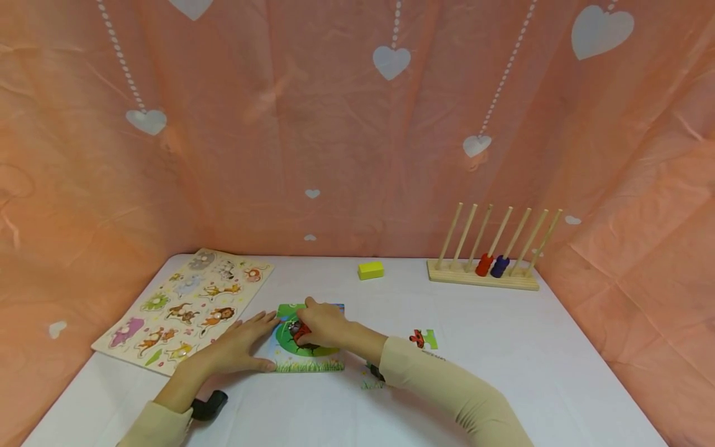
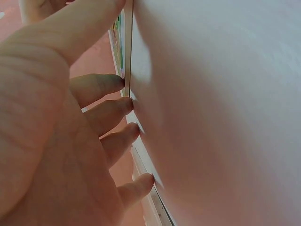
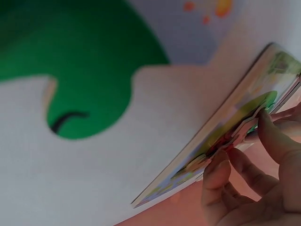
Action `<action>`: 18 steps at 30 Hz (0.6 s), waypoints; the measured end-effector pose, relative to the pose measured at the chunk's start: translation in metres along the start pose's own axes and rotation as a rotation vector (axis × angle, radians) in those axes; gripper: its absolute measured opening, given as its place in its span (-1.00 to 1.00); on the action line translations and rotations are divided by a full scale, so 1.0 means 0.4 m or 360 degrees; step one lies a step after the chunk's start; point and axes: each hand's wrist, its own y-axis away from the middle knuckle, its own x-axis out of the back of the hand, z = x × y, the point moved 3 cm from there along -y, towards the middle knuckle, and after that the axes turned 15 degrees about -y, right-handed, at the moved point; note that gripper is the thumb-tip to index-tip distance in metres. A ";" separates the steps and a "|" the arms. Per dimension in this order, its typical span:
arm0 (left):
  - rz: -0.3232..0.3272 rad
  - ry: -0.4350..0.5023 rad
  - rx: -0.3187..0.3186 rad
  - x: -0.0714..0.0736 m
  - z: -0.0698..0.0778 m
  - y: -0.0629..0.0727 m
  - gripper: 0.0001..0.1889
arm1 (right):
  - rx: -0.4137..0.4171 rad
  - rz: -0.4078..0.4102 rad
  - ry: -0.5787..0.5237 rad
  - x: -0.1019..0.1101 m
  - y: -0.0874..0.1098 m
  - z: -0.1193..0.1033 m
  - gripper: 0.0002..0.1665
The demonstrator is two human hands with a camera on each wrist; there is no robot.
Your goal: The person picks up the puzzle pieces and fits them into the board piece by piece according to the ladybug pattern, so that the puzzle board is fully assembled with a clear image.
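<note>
A small ladybug puzzle board point(image 1: 310, 367), with a green leaf and grass printed along its near edge, lies flat at the middle of the table. My right hand point(image 1: 328, 325) is over it, thumb and fingers pinching a reddish puzzle piece point(image 3: 239, 131) at the board's surface in the right wrist view. On the board's left side rests my left hand point(image 1: 237, 349), fingers extended, thumb at the near left corner. Two loose puzzle pieces lie to the right: a green and red piece point(image 1: 430, 339), and another piece point(image 1: 374, 383) partly hidden by my right forearm.
A larger animal puzzle board point(image 1: 252, 297) lies at the left, close to my left hand. Farther back sits a yellow block point(image 1: 371, 270). At the back right stands a wooden peg rack point(image 1: 463, 276) with red beads point(image 1: 484, 266) and dark blue beads point(image 1: 499, 267).
</note>
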 end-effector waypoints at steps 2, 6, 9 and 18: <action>0.0002 0.0001 -0.0001 0.000 0.001 0.000 0.00 | -0.0002 0.0008 -0.0007 -0.001 0.002 0.001 -0.51; -0.0006 0.0008 -0.0011 0.000 0.001 -0.002 0.00 | 0.0009 0.0038 -0.0017 0.002 0.010 0.001 -0.52; -0.0006 -0.0001 -0.0015 0.000 0.000 -0.003 0.01 | 0.0024 0.0053 0.0028 0.010 0.023 -0.004 -0.51; 0.0023 0.0003 -0.0024 0.004 0.004 0.000 -0.01 | 0.0042 -0.0314 0.0191 0.009 0.095 -0.010 -0.20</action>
